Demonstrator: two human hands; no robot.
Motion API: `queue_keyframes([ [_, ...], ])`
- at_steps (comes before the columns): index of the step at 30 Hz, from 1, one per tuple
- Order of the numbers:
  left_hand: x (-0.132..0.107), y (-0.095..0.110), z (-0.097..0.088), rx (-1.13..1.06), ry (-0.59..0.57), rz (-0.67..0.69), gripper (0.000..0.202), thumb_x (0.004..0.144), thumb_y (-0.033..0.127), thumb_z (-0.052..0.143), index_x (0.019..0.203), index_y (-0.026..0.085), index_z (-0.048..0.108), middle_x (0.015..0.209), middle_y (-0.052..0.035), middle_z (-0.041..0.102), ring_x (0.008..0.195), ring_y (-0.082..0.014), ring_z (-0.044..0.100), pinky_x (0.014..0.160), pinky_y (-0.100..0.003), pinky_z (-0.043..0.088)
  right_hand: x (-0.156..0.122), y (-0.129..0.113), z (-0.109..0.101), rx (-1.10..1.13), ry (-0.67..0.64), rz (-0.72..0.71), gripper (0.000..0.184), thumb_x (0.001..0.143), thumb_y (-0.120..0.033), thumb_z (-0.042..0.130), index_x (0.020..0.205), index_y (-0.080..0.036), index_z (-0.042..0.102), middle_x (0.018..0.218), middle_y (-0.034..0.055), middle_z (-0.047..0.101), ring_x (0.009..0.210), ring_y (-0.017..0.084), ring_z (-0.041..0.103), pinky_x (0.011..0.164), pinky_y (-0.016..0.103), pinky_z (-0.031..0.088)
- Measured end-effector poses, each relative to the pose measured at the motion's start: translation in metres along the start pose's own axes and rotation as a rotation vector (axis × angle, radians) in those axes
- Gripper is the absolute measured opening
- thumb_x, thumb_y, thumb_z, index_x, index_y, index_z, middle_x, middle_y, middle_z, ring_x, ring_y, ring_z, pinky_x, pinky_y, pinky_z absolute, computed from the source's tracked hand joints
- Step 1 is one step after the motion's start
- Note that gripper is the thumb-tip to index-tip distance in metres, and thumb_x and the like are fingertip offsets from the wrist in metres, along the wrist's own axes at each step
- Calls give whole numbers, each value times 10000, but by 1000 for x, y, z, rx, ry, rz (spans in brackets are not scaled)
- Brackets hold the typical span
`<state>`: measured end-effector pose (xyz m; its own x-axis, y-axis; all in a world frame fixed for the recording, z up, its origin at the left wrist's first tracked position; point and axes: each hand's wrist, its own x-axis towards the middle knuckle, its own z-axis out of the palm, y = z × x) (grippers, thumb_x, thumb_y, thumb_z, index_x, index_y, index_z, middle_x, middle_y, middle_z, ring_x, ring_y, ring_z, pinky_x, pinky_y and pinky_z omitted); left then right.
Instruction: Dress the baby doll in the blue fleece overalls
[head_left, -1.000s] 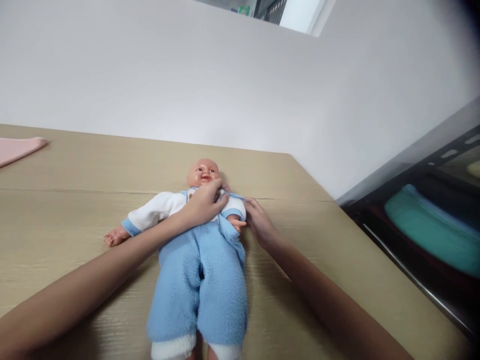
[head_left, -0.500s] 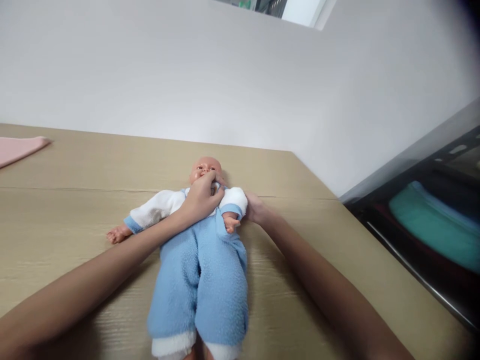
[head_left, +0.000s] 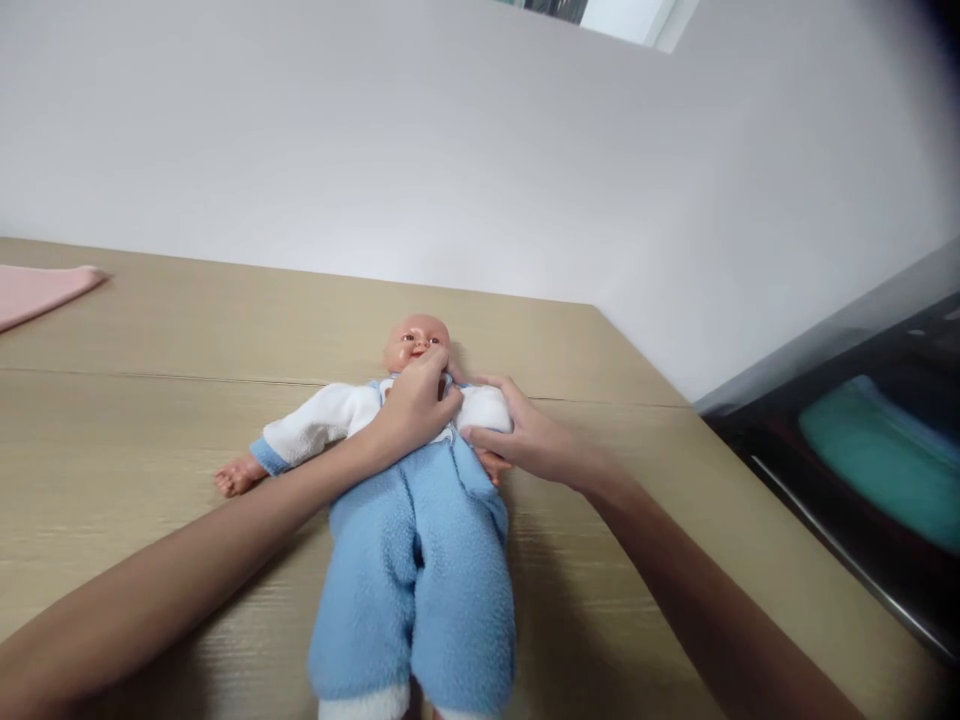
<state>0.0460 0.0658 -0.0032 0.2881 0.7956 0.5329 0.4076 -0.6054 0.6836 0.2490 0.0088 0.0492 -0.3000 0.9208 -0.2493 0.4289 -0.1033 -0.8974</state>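
Note:
A baby doll (head_left: 415, 343) in a blue fleece romper (head_left: 420, 560) with white sleeves lies on its back on a light wooden table (head_left: 150, 330), head away from me. My left hand (head_left: 414, 404) rests on the doll's upper chest, fingers pinched on the romper's collar just under the chin. My right hand (head_left: 517, 438) is wrapped round the doll's white-sleeved arm at the shoulder and covers most of that arm. The doll's other arm (head_left: 292, 440) stretches out to the left with its bare hand on the table.
A folded pink cloth (head_left: 41, 292) lies at the table's far left edge. A white wall rises behind the table. To the right stands a dark rack or cabinet (head_left: 825, 440) holding a teal object (head_left: 877, 465).
My right hand has come up from behind the doll's shoulder onto its sleeve and closed on it. The left hand stays at the collar. The view has shifted slightly.

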Motion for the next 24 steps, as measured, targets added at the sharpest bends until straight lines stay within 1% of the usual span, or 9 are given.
queue_keyframes([
  [3,0,-1,0,2,-9,25,237,886,-10,606,940,220,612,915,-21,693,795,-205,619,728,-337,434,-5,-7,-20,-73,-75,56,903,867,-270,806,1674,-210,407,717,-38,723,608,236,681,569,316,536],
  [5,0,-2,1,-2,-18,31,247,880,-21,599,934,219,615,877,-8,675,762,-195,601,714,-330,417,-1,-6,-34,-74,-43,67,879,837,-270,832,1637,-219,471,998,54,819,719,243,740,621,333,600],
  [7,0,-3,1,-6,-30,30,251,875,-26,598,933,217,619,857,1,665,738,-187,587,703,-324,403,3,-2,-43,-84,22,70,830,789,-278,884,1554,-216,569,1309,126,787,871,251,774,689,337,642],
  [8,0,-3,1,-4,-33,29,249,874,-25,601,935,216,622,856,2,662,735,-185,584,701,-323,399,5,-1,-45,-87,32,80,804,787,-290,894,1529,-209,594,1363,137,767,918,256,775,713,335,647],
  [14,0,-5,-2,1,-47,32,225,898,-4,620,958,212,639,893,-10,694,786,-198,638,720,-325,418,2,0,-23,-114,-29,96,878,905,-491,903,1626,-213,486,948,35,803,933,299,766,776,366,626],
  [16,-1,-5,-3,0,-49,38,221,904,1,625,960,215,643,918,-20,716,836,-209,667,748,-329,440,0,-2,-14,-156,-41,80,945,864,-488,960,1632,-233,471,953,37,816,956,317,777,784,370,622],
  [18,-1,-4,-3,5,-48,43,225,905,0,620,963,216,645,925,-22,717,839,-209,664,757,-331,449,-1,-2,-11,-168,1,72,1033,804,-407,997,1654,-228,439,1008,50,827,950,311,782,752,351,614],
  [21,-1,-2,-3,-1,-45,43,232,894,-3,610,962,216,646,908,-11,710,771,-190,627,727,-324,436,4,2,-18,-84,68,59,1090,759,-316,945,1687,-217,382,894,-4,792,737,237,737,592,287,535],
  [24,-1,-1,-2,-6,-53,37,222,891,6,609,950,216,650,864,-1,704,731,-187,609,701,-321,424,12,11,-31,72,-19,91,982,776,-395,835,1637,-208,401,637,-87,679,453,177,549,431,252,366],
])
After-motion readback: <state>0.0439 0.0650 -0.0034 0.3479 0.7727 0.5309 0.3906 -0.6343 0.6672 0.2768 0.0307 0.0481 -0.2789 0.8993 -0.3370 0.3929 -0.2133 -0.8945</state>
